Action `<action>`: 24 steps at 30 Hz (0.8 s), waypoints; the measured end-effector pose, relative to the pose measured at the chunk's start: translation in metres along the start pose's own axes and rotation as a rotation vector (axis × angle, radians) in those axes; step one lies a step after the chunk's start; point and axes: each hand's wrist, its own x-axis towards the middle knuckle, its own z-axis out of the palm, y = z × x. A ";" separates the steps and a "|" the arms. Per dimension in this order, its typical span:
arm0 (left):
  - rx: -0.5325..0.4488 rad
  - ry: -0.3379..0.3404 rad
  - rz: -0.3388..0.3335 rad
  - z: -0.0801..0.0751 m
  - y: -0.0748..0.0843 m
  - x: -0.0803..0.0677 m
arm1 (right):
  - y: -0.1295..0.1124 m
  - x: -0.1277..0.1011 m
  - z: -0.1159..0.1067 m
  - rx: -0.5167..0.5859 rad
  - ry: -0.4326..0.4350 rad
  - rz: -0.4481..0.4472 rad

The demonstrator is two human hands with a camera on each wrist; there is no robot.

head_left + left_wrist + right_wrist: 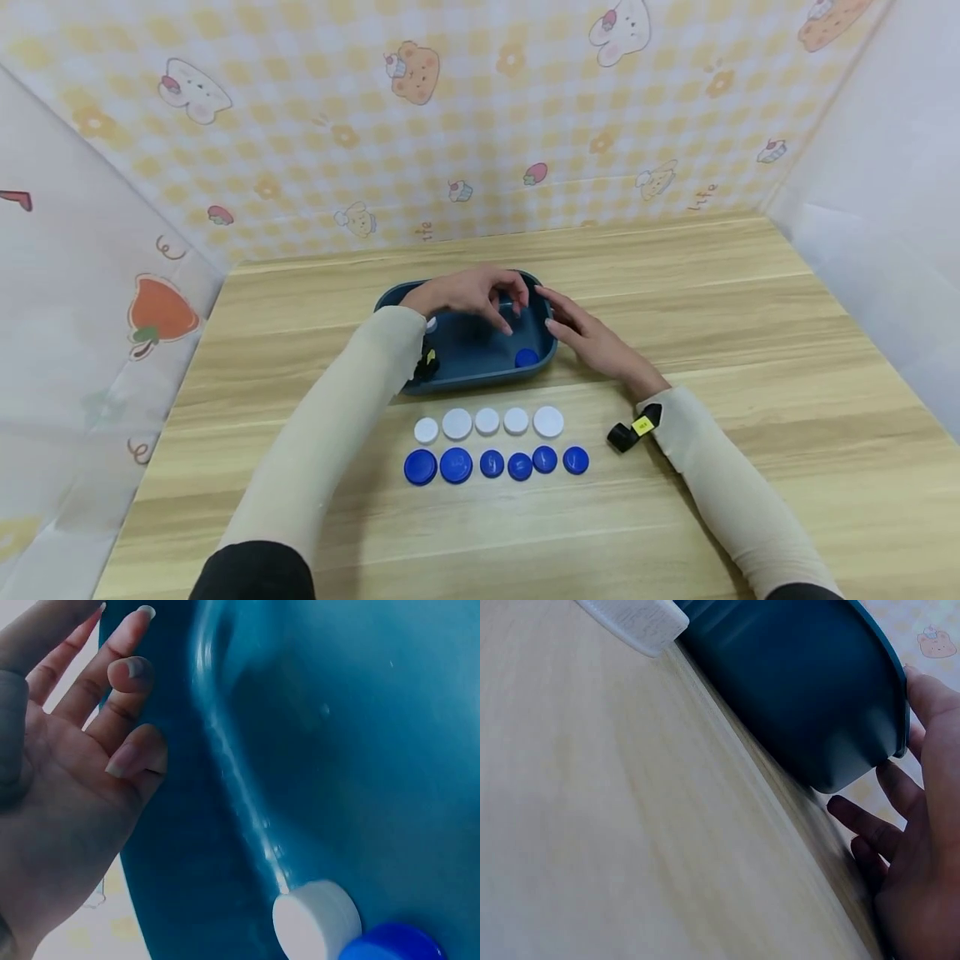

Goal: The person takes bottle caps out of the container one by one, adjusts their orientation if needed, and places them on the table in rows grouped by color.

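A dark blue basin [487, 382] stands at the middle of the wooden table. My left hand [506, 312] hovers over its inside with fingers loosely bent and holds nothing; in the left wrist view the palm [67, 802] is empty. In the basin lie a blue cap [527, 357] and a white cap [315, 919], side by side against the wall. My right hand [551, 312] lies with straight fingers against the basin's right rim, and its fingers [885, 817] reach along the outer wall [802, 690].
In front of the basin lie a row of several white caps [487, 421] and, nearer me, a row of several blue caps [491, 463]. Patterned walls close off the table's left, far and right sides.
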 end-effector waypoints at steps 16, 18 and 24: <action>0.086 -0.200 -0.114 0.024 -0.003 0.013 | -0.003 0.000 -0.001 -0.007 -0.014 0.002; 0.106 -0.206 -0.111 0.026 -0.004 0.015 | -0.002 0.000 0.000 -0.006 -0.015 0.006; 0.170 -0.217 -0.117 0.033 -0.006 0.019 | -0.001 -0.002 0.000 -0.019 -0.011 -0.003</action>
